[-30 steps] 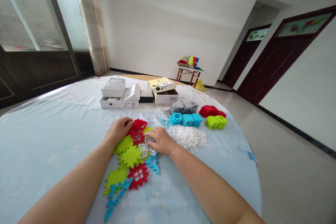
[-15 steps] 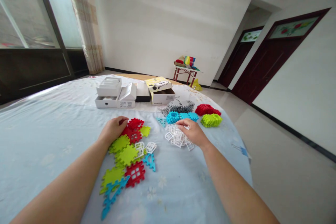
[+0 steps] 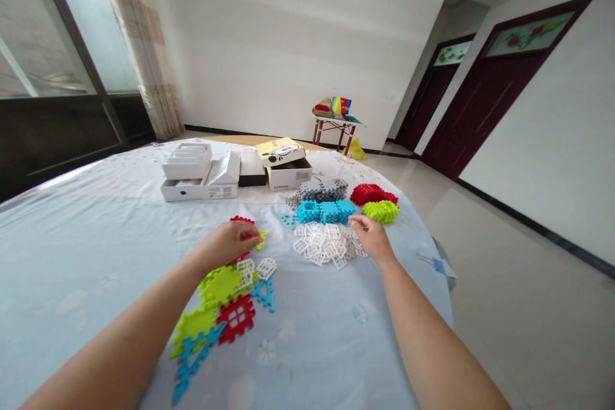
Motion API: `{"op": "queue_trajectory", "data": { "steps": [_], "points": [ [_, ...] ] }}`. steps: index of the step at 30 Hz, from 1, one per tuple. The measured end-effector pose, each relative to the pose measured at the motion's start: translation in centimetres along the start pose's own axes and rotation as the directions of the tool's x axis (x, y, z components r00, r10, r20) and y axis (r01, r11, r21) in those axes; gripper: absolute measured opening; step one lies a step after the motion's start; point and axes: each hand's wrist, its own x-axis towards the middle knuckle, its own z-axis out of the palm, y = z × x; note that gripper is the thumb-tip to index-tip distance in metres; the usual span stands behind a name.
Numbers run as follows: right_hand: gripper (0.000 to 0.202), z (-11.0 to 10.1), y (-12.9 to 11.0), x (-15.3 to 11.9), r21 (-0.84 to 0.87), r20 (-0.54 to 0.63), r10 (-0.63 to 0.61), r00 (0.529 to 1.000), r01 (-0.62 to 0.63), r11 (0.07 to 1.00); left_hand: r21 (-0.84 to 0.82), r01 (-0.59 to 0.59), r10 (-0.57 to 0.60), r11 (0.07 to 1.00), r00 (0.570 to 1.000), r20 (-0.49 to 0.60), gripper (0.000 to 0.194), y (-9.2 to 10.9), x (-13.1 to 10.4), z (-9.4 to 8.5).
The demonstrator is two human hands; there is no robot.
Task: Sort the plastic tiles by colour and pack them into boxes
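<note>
My left hand (image 3: 233, 245) is over the loose interlocking plastic pieces, fingers curled by a small lime-green piece (image 3: 262, 239). It covers part of a red piece (image 3: 242, 220); whatever its fingertips hold is hidden. Below lie lime pieces (image 3: 221, 285), a red window piece (image 3: 236, 318), blue triangular frames (image 3: 199, 359) and small white lattice pieces (image 3: 266, 268). My right hand (image 3: 371, 237) has its thumb and fingers drawn together at the right side of a white lattice pile (image 3: 324, 245), near stacked blue pieces (image 3: 329, 211). Nothing can be made out between those fingertips.
Grey pieces (image 3: 321, 190), a red stack (image 3: 373, 193) and a lime stack (image 3: 380, 211) sit farther back. White boxes (image 3: 199, 189) and a yellow-lidded box (image 3: 288, 177) stand behind them. The round table has a pale blue cloth (image 3: 327, 346), its edge curving down at right.
My left hand has moved right and lower, over the red and small lime pieces. My right hand has shifted right, from above the white pile to its right side. The view has turned slightly.
</note>
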Motion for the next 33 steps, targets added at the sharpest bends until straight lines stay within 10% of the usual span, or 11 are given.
{"op": "queue_trajectory", "data": {
  "steps": [8,14,33],
  "points": [
    [0.026,-0.2,0.3,0.3,0.042,0.045,-0.011,0.999,0.009,0.999,0.216,-0.150,0.091,0.965,0.961,0.262,0.045,2.8,-1.0,1.1],
    [0.026,-0.6,0.4,0.4,0.033,0.034,0.009,0.999,-0.010,0.999,0.248,-0.142,0.074,0.958,0.961,0.265,0.041,2.5,-0.8,1.2],
    [0.025,-0.6,1.1,0.8,0.060,0.027,-0.003,1.000,0.001,0.998,-0.384,-0.021,0.070,0.923,0.991,0.114,0.044,7.0,3.6,2.4]
  ]
}}
